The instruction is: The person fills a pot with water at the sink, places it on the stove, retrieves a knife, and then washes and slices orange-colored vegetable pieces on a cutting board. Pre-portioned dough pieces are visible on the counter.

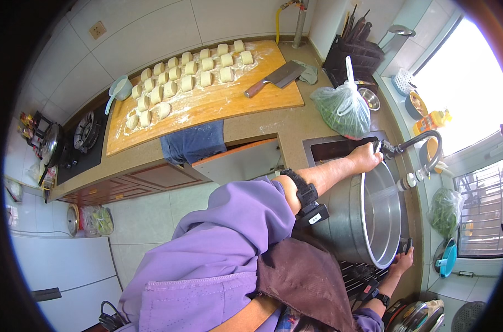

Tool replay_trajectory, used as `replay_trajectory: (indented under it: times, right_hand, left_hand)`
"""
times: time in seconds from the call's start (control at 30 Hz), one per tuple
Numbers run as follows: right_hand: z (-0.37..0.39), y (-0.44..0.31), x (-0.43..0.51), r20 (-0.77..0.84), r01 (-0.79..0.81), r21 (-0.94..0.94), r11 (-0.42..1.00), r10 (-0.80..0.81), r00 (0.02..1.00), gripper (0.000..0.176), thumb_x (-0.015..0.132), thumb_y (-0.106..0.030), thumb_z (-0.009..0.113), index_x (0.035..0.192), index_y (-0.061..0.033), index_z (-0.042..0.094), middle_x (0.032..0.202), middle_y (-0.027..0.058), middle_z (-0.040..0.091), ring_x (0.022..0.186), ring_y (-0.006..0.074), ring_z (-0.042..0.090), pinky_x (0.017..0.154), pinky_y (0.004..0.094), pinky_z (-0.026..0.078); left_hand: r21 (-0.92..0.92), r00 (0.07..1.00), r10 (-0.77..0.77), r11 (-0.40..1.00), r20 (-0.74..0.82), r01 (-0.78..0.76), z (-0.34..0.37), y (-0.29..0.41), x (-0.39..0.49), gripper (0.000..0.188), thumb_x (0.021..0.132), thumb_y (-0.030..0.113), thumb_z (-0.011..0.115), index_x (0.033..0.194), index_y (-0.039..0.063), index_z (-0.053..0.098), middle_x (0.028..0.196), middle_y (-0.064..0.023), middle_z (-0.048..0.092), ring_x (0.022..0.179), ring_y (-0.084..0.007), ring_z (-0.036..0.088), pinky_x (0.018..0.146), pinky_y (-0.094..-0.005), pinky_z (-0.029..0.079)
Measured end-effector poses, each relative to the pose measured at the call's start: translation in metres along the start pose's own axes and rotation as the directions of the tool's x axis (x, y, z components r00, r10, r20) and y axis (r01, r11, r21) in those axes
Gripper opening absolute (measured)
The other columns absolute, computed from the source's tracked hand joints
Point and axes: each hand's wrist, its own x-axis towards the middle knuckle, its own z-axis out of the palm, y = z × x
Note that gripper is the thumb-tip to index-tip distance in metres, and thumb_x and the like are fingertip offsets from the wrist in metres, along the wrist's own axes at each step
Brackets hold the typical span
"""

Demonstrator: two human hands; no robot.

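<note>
A large metal pot is tilted on its side over the sink, its mouth toward the window. My left hand is closed at the pot's upper side, by a dark handle next to the faucet; the fist partly hides what it grips. At the opposite side, my right hand holds the pot's other dark handle. Water sprays from the faucet's flexible spout into the pot.
A floured wooden board bears several cut dough pieces and a cleaver. A plastic bag of greens stands beside the sink. A knife rack is in the corner. Below the counter, a cabinet door hangs open.
</note>
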Motion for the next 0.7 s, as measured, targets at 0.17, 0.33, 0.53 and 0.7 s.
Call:
replay_trajectory:
  times: [0.17,0.33,0.53,0.7]
  right_hand:
    - [0.002,-0.0012,-0.0016,-0.02,-0.021,0.02,1.0,0.021,1.0,0.023,0.088,-0.027,0.048,0.071,-0.012,0.049,0.045,-0.0069,0.022,0.036,0.0055,0.021,0.033,0.021,0.018]
    - [0.0012,0.0008,-0.0003,-0.011,0.009,0.01,1.0,-0.009,1.0,0.023,0.088,-0.027,0.047,0.071,-0.0118,0.049,0.045,-0.007,0.022,0.036,0.0056,0.02,0.033,0.0214,0.018]
    - [-0.0006,0.0031,0.0031,0.021,0.014,0.016,1.0,-0.015,1.0,0.024,0.089,-0.027,0.047,0.071,-0.0117,0.048,0.046,-0.0068,0.023,0.036,0.0055,0.021,0.033,0.0212,0.019]
    - [0.0024,0.0003,-0.001,-0.015,0.004,-0.01,1.0,-0.004,1.0,0.023,0.089,-0.027,0.046,0.072,-0.0119,0.048,0.046,-0.0065,0.023,0.035,0.0054,0.023,0.033,0.0207,0.02]
  left_hand:
    - [0.011,1.0,-0.016,1.0,0.012,0.016,-0.0011,0.002,-0.0003,0.048,0.077,0.034,0.05,0.09,-0.011,0.05,0.09,-0.0302,0.056,0.089,-0.0393,0.055,0.078,-0.0405,0.043]
    - [0.018,1.0,-0.023,1.0,0.004,0.023,-0.0002,0.0016,0.0006,0.048,0.077,0.035,0.05,0.091,-0.011,0.05,0.09,-0.0299,0.056,0.089,-0.0391,0.056,0.078,-0.0404,0.043]
    - [-0.001,1.0,-0.028,1.0,0.005,0.028,0.0032,-0.0024,0.0046,0.046,0.077,0.033,0.051,0.093,-0.01,0.05,0.088,-0.0278,0.057,0.088,-0.037,0.057,0.077,-0.0392,0.044]
    - [-0.001,0.999,-0.045,0.999,-0.009,0.045,0.0068,-0.0069,0.0082,0.046,0.077,0.033,0.052,0.094,-0.01,0.05,0.089,-0.0274,0.058,0.088,-0.0364,0.057,0.077,-0.0388,0.044]
